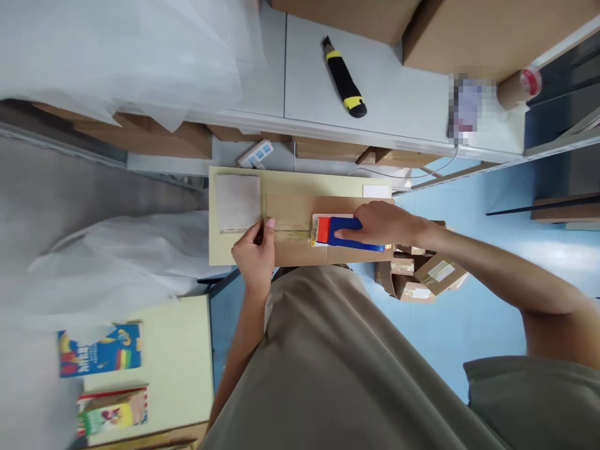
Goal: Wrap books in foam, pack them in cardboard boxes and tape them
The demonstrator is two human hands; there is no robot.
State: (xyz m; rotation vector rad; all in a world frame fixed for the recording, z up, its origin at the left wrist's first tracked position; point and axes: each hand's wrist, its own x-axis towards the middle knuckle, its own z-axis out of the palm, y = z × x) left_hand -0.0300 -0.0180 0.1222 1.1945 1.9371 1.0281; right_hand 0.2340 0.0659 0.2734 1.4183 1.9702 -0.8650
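A closed cardboard box lies lengthwise on a pale yellow board in front of me. My left hand pinches its left end, thumb on top by the middle seam and the other fingers curled. A strip of shiny tape runs along that seam. On the box's right half, my right hand is wrapped over a blue and red tape dispenser, its red end pointing left. A whitish piece shows around the dispenser's left end; I cannot make out its kind.
A sheet of paper lies left of the box. On the grey shelf beyond are a black and yellow utility knife and a tape roll. Several small cartons are heaped low on the right. Colourful packages lie lower left.
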